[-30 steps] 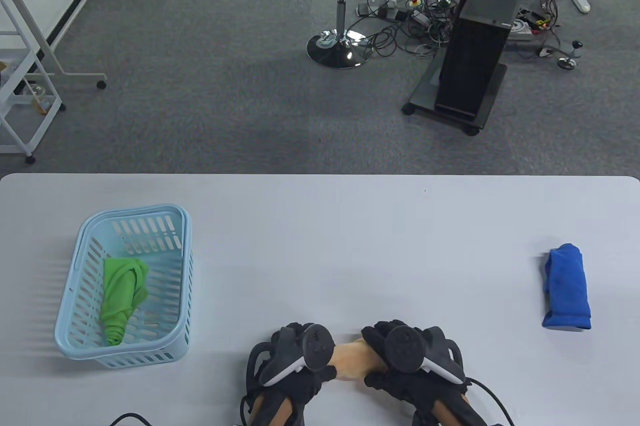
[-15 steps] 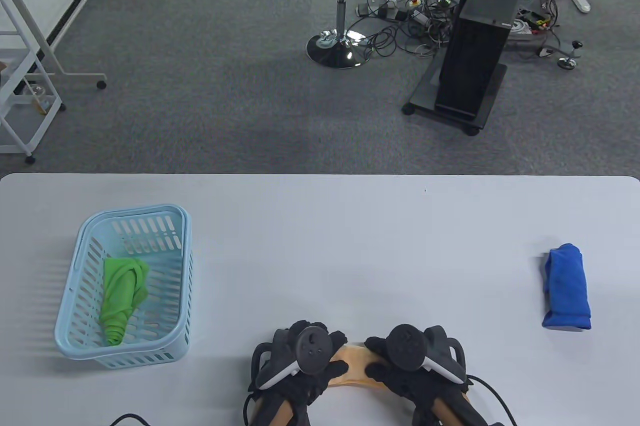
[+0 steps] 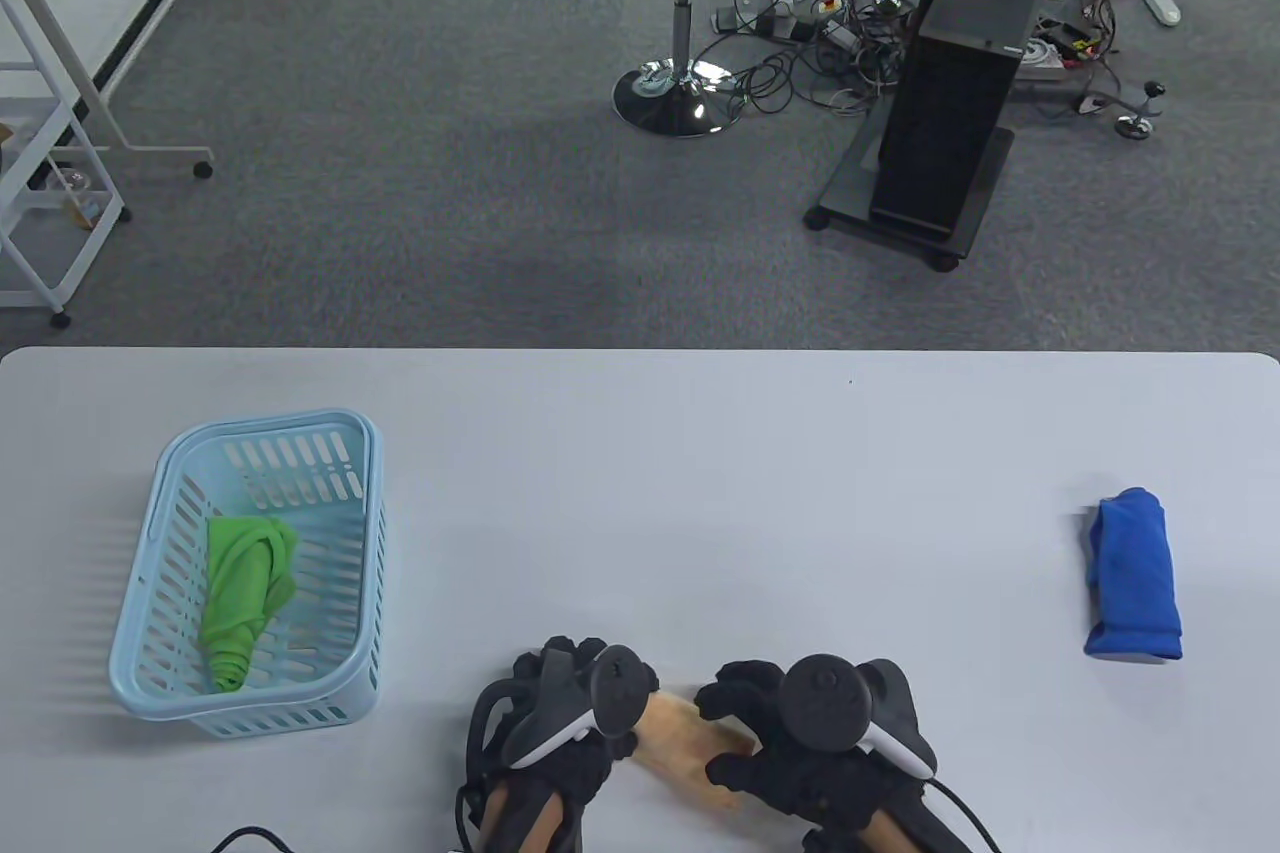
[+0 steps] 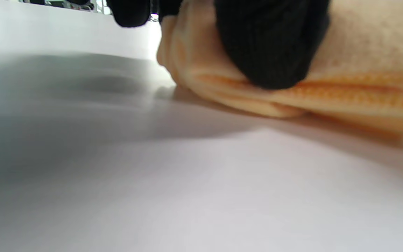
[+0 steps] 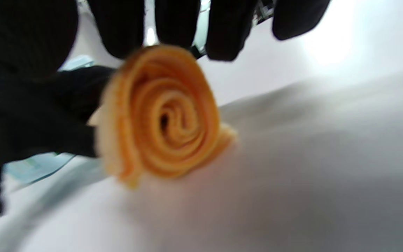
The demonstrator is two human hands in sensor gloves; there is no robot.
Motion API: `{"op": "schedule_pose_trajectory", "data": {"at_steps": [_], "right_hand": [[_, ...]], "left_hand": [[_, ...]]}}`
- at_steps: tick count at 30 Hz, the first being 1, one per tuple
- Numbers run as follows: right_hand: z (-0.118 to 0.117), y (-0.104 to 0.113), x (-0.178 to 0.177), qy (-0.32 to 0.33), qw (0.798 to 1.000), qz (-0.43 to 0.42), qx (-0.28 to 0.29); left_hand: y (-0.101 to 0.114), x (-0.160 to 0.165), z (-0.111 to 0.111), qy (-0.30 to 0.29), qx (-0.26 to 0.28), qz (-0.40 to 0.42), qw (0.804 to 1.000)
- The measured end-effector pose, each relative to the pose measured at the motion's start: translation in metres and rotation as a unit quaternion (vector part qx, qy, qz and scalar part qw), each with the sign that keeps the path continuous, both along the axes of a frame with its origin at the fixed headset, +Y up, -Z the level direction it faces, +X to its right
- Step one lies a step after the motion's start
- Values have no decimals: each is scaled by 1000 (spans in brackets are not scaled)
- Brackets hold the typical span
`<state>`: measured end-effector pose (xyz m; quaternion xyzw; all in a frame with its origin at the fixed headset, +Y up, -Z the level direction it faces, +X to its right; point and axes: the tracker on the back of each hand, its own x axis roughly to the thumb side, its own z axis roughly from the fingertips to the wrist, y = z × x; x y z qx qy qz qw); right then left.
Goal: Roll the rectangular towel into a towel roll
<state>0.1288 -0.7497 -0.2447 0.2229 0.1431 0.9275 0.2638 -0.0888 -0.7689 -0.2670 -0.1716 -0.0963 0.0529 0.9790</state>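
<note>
An orange towel (image 3: 682,741) lies rolled up near the table's front edge, slanting from upper left to lower right. My left hand (image 3: 590,708) grips its left end, and the left wrist view shows a gloved finger pressed on the roll (image 4: 345,63). My right hand (image 3: 770,723) holds the right end, fingers curled over it. The right wrist view shows the roll's end (image 5: 161,113) as a tight spiral, with my fingertips (image 5: 222,31) over the top.
A light blue basket (image 3: 150,653) at the left holds a rolled green towel (image 3: 245,598). A rolled blue towel (image 3: 1135,573) lies at the right. An office chair and a black cart stand on the carpet beyond the table.
The roll has turned from lying level between my hands to slanting down to the right. My left hand has shifted left and nearer; my right hand has drawn slightly nearer.
</note>
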Motion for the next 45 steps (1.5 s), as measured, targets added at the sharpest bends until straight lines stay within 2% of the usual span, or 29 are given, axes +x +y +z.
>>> {"op": "schedule_pose_trajectory", "data": {"at_steps": [2,3,6,7,8,9,11,13,15,16,19,21,25,29,33,38,45], "right_hand": [[7,1,-12,41,998,40,-2],[11,0,-18,66,994,87,-8],[17,-14,-31,86,978,184,36],[18,-15,-33,86,975,198,44],[21,-16,-35,66,968,220,101],[22,-15,-36,60,962,232,131],[20,-14,-34,40,946,280,158],[12,-16,-26,4,944,290,158],[3,-18,-17,-35,940,311,135],[-5,-17,-8,-56,931,344,111],[-28,-16,22,-105,918,372,89],[-48,-16,53,-152,910,383,52],[-75,-17,116,-251,877,409,-3],[-81,-18,165,-330,841,425,-63],[-81,-16,197,-373,811,442,-89],[-80,-18,218,-401,793,447,-105],[-82,-23,233,-416,791,431,-124]], "left_hand": [[-1,-6,-3,14,-1,7,1000],[-1,-9,-4,23,-5,10,1000],[3,-11,-3,24,1,15,1000],[4,-11,-2,21,0,17,1000],[8,-12,0,19,3,20,1000],[11,-13,2,23,12,25,999],[26,-18,8,40,42,46,997],[37,-24,12,52,77,80,992],[45,-28,15,55,99,107,988],[48,-28,17,55,109,115,986],[50,-26,18,50,107,105,988],[50,-25,18,47,104,96,989],[47,-25,17,42,106,110,987],[44,-27,15,49,96,115,987],[42,-28,13,56,89,117,988],[41,-27,14,59,82,101,990],[39,-27,14,65,70,93,991]]}}
